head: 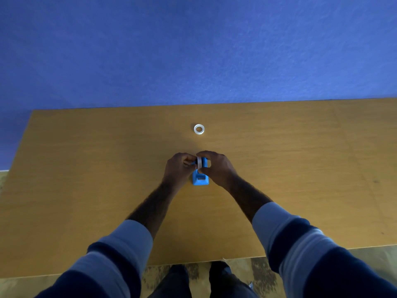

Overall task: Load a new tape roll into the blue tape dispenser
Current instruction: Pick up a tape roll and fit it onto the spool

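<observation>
The blue tape dispenser (200, 179) stands on the wooden table (86, 168), its cutter end toward me. A white tape roll (199, 162) stands on edge at the dispenser's far end, pinched between both hands. My left hand (179, 168) holds the roll from the left, fingers curled on it. On the right, my right hand (217, 166) wraps over the roll and the dispenser's top. A second white ring (199, 129), a roll or an empty core, lies flat farther back on the table, apart from both hands.
A blue wall (193, 50) rises directly behind the table's far edge. The table's left edge slants in at the left. Below the near edge I see my legs and a patterned floor (262, 274).
</observation>
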Available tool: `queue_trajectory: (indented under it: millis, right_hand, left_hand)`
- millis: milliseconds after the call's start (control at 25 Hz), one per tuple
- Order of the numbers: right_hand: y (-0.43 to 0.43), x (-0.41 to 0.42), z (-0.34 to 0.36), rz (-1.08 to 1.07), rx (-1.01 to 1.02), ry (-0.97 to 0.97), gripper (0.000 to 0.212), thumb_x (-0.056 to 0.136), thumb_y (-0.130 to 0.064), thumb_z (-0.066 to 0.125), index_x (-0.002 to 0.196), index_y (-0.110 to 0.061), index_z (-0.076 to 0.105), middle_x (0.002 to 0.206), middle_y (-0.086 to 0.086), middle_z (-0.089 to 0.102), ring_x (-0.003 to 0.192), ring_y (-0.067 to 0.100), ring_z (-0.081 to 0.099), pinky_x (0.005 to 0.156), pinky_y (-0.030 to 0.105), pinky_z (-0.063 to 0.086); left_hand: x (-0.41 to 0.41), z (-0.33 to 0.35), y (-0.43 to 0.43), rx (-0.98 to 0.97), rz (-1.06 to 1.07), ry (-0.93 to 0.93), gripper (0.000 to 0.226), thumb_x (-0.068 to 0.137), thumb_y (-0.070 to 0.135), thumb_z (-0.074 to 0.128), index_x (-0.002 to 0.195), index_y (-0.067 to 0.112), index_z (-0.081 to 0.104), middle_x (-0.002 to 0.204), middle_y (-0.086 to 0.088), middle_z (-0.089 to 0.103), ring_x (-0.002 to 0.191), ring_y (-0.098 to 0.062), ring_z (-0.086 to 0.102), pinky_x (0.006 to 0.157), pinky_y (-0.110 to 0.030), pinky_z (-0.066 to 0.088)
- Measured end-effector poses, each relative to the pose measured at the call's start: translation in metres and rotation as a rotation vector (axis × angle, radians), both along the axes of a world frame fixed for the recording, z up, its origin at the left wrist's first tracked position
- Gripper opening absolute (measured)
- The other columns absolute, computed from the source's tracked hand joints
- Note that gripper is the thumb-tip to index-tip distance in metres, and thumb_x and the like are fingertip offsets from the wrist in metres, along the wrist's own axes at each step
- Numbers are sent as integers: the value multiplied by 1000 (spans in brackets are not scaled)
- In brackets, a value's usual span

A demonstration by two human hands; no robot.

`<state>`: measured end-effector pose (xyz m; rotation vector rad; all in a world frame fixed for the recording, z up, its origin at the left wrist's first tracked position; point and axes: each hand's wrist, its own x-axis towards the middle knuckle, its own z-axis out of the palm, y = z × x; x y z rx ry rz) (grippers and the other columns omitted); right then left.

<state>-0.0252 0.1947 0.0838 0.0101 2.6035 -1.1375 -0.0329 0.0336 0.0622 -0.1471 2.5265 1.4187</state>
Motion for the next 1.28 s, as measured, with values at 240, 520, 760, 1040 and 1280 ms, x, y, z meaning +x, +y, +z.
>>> queue_trajectory:
  millis: [240, 520, 760, 1040, 1280]
  right_hand:
    - [-1, 0, -4, 0, -6, 52, 35, 85, -7, 73, 118, -16, 67, 122, 5, 67, 110, 20, 62, 93, 42, 55]
    - [-1, 1, -6, 10, -23, 73, 28, 87, -6, 71, 114, -12, 68, 118, 8, 66, 105, 22, 62, 90, 43, 56]
    - [-3, -1, -10, 5, 2, 80, 28, 86, -7, 72, 113, -14, 68, 117, 8, 65, 105, 21, 62, 88, 43, 57]
    - [-4, -5, -15, -4, 15, 49, 31, 83, -5, 75, 112, -16, 68, 118, 6, 64, 99, 16, 61, 74, 21, 49]
    - [-3, -5, -19, -1, 10, 34, 34, 84, -8, 76, 115, -18, 67, 120, 4, 63, 101, 14, 60, 74, 18, 47]
  left_hand:
    - [-3, -8, 2, -27, 1, 12, 20, 81, 12, 77, 100, 12, 75, 100, -1, 75, 88, -13, 71, 71, -12, 48]
    - [-3, -16, 1, -57, -6, 35, 23, 81, 12, 78, 103, 12, 73, 104, -5, 73, 87, -14, 71, 67, -9, 47]
    - [-6, -17, 3, -75, -31, 63, 20, 80, 10, 77, 98, 17, 72, 103, -5, 72, 85, -14, 70, 73, -20, 53]
    - [-10, -17, 1, -81, -53, 73, 18, 80, 10, 74, 94, 19, 69, 100, -2, 72, 85, -14, 70, 76, -28, 58]
    - [-11, -19, -2, -81, -79, 85, 18, 82, 10, 74, 99, 16, 71, 101, 0, 71, 86, -9, 68, 73, -22, 56]
